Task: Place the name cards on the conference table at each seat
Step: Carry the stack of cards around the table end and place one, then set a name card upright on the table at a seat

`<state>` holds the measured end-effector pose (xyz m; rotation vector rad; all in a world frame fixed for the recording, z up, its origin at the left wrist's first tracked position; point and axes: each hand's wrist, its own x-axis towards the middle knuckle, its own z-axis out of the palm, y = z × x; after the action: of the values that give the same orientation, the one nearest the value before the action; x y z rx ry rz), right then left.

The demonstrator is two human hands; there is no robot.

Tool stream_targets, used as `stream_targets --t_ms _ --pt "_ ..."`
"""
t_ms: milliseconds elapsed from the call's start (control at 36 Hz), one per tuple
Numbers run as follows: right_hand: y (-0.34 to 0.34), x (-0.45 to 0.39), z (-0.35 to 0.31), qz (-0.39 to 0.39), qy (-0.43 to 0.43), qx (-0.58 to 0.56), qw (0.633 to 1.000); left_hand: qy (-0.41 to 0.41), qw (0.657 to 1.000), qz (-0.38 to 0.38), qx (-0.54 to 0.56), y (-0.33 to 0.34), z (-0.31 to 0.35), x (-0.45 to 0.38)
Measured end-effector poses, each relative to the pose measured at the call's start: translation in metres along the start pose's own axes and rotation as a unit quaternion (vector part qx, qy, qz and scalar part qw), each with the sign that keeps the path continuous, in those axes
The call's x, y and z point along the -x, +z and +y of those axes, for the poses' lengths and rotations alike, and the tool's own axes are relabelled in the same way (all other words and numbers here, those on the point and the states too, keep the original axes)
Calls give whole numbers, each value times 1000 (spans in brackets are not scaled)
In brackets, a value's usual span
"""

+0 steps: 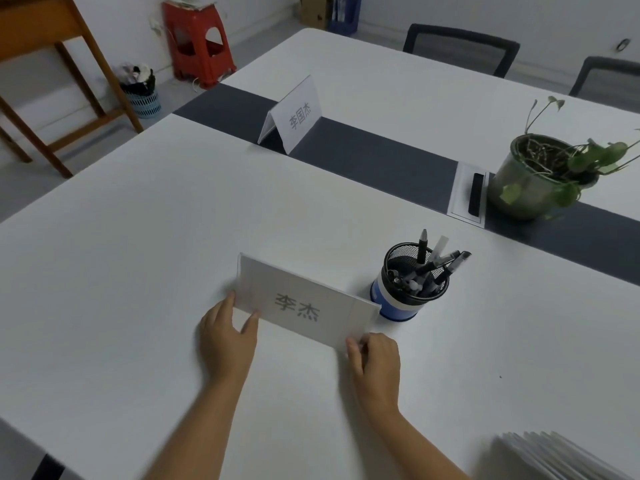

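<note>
A clear tent-shaped name card (pixel 304 301) with dark printed characters stands on the white conference table (pixel 121 271) in front of me. My left hand (pixel 227 336) pinches its left lower corner between thumb and fingers. My right hand (pixel 375 363) grips its right lower corner. A second name card (pixel 294 114) stands farther away on the dark centre strip (pixel 381 161) of the table, its printed face turned toward the right.
A mesh pen holder (pixel 410 285) with several pens stands just right of the held card. A potted plant (pixel 543 174) and a cable hatch (pixel 471 194) sit on the strip. A stack of papers (pixel 554 455) lies at bottom right. Two chairs (pixel 460 46) line the far side.
</note>
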<state>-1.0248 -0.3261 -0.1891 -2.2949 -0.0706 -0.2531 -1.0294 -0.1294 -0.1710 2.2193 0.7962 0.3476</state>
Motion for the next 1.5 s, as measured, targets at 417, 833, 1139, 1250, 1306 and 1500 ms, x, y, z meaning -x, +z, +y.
stream_targets --t_ms 417,833,1139,1250,1306,1500 --pt "-4 0 -4 -31 15 19 999 1 1000 -1 -26 3 -2 -2" --pt "-31 20 -11 -97 70 -35 992 -9 998 -62 -22 -13 -7 39" --pt "-160 153 14 -45 71 -97 992 12 983 -163 79 -22 24 201" --pt "-238 183 32 69 49 -60 995 61 959 -222 166 -12 84 247" --pt "-275 187 46 136 53 -43 988 91 951 -241 173 -4 116 261" --pt "-358 159 87 243 178 -41 952 177 917 -297 199 20 200 291"
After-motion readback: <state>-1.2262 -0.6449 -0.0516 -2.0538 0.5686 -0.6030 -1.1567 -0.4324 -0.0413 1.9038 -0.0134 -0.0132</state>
